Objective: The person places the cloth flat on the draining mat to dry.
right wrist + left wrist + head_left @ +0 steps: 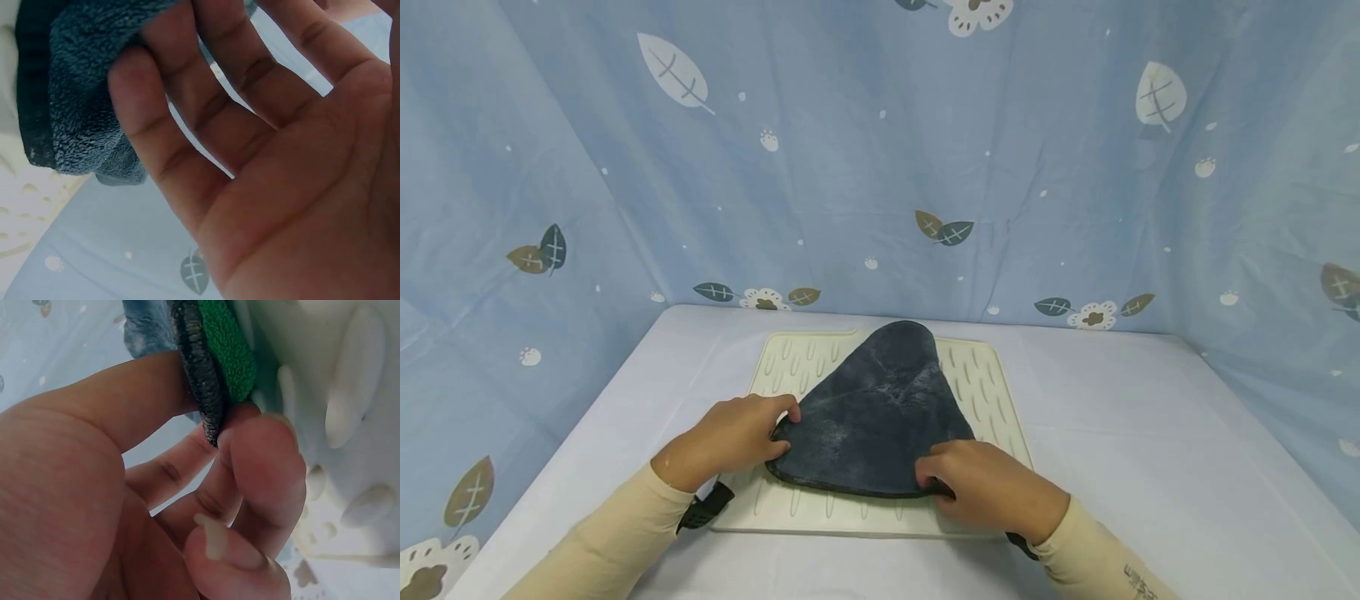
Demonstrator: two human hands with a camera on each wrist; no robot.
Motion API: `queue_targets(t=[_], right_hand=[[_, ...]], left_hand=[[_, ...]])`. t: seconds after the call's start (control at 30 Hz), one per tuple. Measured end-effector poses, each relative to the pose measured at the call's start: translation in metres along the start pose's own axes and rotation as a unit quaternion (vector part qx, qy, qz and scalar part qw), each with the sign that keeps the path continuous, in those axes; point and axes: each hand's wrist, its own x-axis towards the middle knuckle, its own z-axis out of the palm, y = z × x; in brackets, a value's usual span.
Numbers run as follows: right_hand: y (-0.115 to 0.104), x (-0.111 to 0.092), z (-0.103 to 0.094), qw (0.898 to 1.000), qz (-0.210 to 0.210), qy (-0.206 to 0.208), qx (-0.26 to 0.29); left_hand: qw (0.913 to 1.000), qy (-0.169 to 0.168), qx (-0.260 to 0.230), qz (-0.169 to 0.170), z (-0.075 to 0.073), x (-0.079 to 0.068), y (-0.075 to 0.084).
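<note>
Two hands show in my head view, set well apart, and both hold the same dark cloth. The left hand [737, 433], left of the middle in the frame, pinches one side of the dark cloth [880, 408] near its lower left corner. The right hand [985, 487], lower and to the right of the middle, grips the lower right corner with bent fingers. I see the cloth in the middle of the frame, over a cream board [1000, 417] with long bumps. It looks like a big triangle with a round tip at the top, and pale smudges mark its face. My left wrist view shows a black edge and fuzzy green on the other side. In my right wrist view, fingers touch fuzzy blue-green stuff. The board lies on a white bench [1120, 433], and a blue curtain [850, 167] with leaves fills the top.
</note>
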Motion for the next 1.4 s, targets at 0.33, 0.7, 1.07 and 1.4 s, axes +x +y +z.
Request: queue_targets(t=[0.33,0.7,1.07,1.4], right_hand=[[0.005,-0.005,-0.004,0.997,0.038,0.025,-0.069],[0.01,-0.01,-0.01,0.989,0.054,0.075,-0.113],[0.0,-0.002,-0.002,1.0,0.007,-0.005,-0.018],[-0.006,0.001,0.005,1.0,-0.027,0.005,0.004]], left_hand=[[1.0,-0.004,0.001,0.005,-0.001,0.0,-0.002],[1.0,-0.007,0.004,0.005,-0.002,0.002,-0.005],[0.9999,0.002,0.003,0.01,0.001,0.004,-0.005],[0.9991,0.038,0.011,0.017,0.002,0.004,-0.003]])
